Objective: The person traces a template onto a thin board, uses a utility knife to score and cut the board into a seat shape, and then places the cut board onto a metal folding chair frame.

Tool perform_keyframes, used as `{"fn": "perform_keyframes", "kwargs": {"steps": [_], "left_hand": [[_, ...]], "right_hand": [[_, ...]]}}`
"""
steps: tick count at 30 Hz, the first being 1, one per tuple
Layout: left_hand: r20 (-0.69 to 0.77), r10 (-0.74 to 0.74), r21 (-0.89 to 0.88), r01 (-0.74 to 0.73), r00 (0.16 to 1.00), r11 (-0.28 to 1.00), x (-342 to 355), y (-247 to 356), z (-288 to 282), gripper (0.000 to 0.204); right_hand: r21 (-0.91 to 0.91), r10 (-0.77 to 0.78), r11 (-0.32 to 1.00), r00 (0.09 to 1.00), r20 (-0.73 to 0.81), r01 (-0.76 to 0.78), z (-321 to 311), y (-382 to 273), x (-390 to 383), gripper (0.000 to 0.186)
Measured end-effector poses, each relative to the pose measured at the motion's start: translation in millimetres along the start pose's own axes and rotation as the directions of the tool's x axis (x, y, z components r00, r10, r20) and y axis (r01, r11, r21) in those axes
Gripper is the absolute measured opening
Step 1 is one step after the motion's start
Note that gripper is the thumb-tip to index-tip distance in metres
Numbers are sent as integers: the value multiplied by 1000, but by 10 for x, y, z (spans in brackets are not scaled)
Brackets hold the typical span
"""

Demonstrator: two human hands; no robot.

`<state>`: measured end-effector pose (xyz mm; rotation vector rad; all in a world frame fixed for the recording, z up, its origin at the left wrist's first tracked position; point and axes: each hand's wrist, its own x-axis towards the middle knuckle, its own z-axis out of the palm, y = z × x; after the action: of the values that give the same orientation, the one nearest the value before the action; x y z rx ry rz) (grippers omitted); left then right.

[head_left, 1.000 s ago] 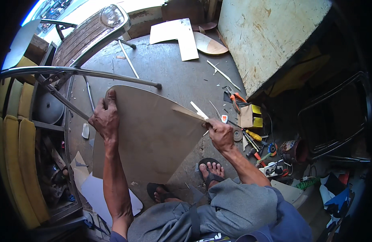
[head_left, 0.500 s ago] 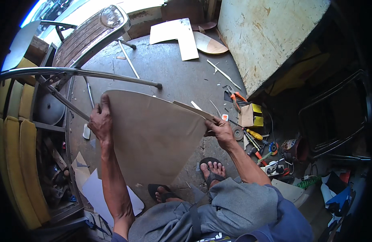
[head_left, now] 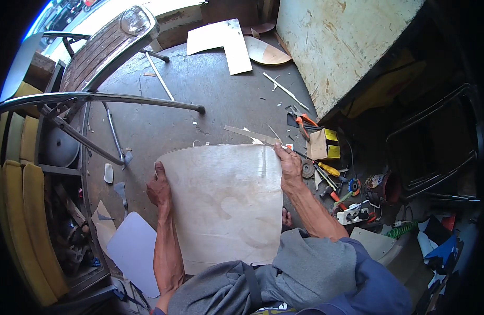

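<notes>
While in 2 hands (head_left: 158, 188) (head_left: 291, 167), curve-marked board (head_left: 226, 184)

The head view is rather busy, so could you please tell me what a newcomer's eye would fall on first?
Probably the large pale panel at lower centre, held at its side edges by the left hand and the right hand. Next might come the metal-framed chair at upper left, then the orange-handled pliers and yellow-handled tool on the floor right of centre.
</notes>
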<state>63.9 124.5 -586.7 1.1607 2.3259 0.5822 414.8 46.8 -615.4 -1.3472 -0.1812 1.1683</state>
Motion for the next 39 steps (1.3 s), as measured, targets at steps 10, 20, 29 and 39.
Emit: {"fn": "perform_keyframes", "kwargs": {"steps": [10, 20, 29, 39], "left_hand": [[36, 4, 12, -4, 999, 1000, -12, 65, 124, 88], [29, 29, -57, -28, 999, 998, -11, -55, 60, 86], [35, -53, -143, 58, 998, 988, 52, -456, 33, 84], [-20, -64, -188, 59, 998, 980, -139, -418, -102, 79]], "right_hand": [[91, 70, 993, 997, 16, -71, -135, -189, -17, 25], [-391, 132, 920, 924, 359, 21, 3, -730, 43, 18], [321, -189, 922, 975, -115, 216, -126, -349, 405, 11], [-825, -290, 546, 957, -19, 149, -556, -87, 101, 66]]}}
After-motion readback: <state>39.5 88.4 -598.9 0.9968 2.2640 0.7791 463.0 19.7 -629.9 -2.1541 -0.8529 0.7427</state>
